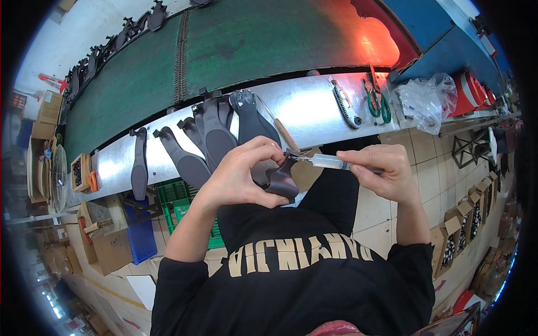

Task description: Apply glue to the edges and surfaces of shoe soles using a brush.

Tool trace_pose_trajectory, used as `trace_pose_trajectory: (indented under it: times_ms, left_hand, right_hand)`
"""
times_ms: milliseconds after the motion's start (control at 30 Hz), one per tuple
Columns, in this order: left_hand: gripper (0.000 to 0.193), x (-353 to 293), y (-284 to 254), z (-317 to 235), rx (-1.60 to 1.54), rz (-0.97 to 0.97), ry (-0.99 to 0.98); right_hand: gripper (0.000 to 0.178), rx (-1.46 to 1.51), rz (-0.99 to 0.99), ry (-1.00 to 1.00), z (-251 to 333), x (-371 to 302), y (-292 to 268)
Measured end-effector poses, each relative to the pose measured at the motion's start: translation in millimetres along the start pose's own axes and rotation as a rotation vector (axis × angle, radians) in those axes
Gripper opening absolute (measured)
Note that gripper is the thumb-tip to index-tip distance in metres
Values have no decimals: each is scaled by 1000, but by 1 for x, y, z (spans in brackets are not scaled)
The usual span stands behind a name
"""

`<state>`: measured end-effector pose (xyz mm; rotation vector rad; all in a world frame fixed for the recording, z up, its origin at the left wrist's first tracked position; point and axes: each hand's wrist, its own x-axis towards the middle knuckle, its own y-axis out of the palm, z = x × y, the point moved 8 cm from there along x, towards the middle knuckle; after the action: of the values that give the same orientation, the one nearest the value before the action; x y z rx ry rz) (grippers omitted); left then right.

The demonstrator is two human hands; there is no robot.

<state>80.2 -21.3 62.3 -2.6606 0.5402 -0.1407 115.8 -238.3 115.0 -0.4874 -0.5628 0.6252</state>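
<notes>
My left hand [232, 171] is closed round a dark brown shoe sole [280, 183], bent into a curve and held above my lap. In my right hand [384, 169] is a clear-barrelled syringe [329, 161], its thin tip touching or very close to the sole's upper end; the exact contact is too small to tell. Several more dark soles [216, 131] lie along the metal ledge beyond my left hand, some overlapping. One black sole [251, 119] has a whitish, worn-looking end. Beside it rests a thin pointed tool with a wooden handle [284, 134].
A utility knife [345, 104] and green-handled scissors [379, 102] lie on the metal ledge [308, 98], near a clear plastic bag [428, 98]. Behind runs a green conveyor belt [241, 47], glowing red at right. A green crate [175, 196] stands below the ledge.
</notes>
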Motion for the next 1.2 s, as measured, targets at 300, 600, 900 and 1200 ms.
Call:
trace_pose_trajectory:
  times_ms: [300,600,900,1200]
  left_hand:
    - [51,-1,0,3,16,-7,12]
    - [52,-8,-5,26,-22,-79,2]
    - [57,-25,-2,64,-239,-271,-226]
    - [59,-23,14,67,-157,-247,-186]
  right_hand:
    - [30,23,58,49,-8,-1,9]
    - [26,266,-149,272,-40,1,3]
    - [59,-574,-119,364,-144,25,82]
    - [43,409,-79,468,-106,21,111]
